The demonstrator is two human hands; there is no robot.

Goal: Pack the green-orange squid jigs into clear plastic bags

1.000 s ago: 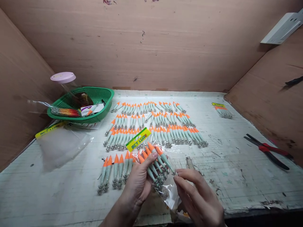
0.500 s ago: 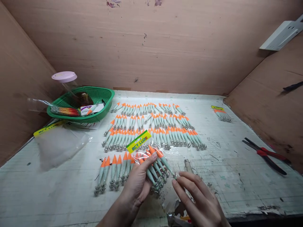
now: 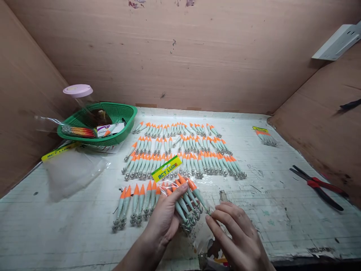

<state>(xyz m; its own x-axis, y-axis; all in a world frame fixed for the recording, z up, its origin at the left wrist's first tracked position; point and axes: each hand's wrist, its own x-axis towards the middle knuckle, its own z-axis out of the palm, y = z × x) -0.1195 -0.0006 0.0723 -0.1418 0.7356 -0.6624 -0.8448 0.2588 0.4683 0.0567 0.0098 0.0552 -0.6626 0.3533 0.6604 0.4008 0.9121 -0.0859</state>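
the left hand (image 3: 166, 216) clamps a clear pack of lures (image 3: 182, 210) above the near part of the counter (image 3: 282, 218), thumb across the front; header card (image 3: 167, 168) faces up-left. the rightmost lure (image 3: 197, 195) has its long axis slanting from orange tip, upper left, to hook crown (image 3: 208, 212), lower right. the crown lies just up-left of the right hand (image 3: 237, 235) fingertips; the right hand is nearer that end. right fingers are narrow, almost meeting; whether they grip hook or film cannot be told. relative to one second ago, the right fingertips sit slightly lower, and the bright film below the lures shows less clearly. the left grip is unchanged.
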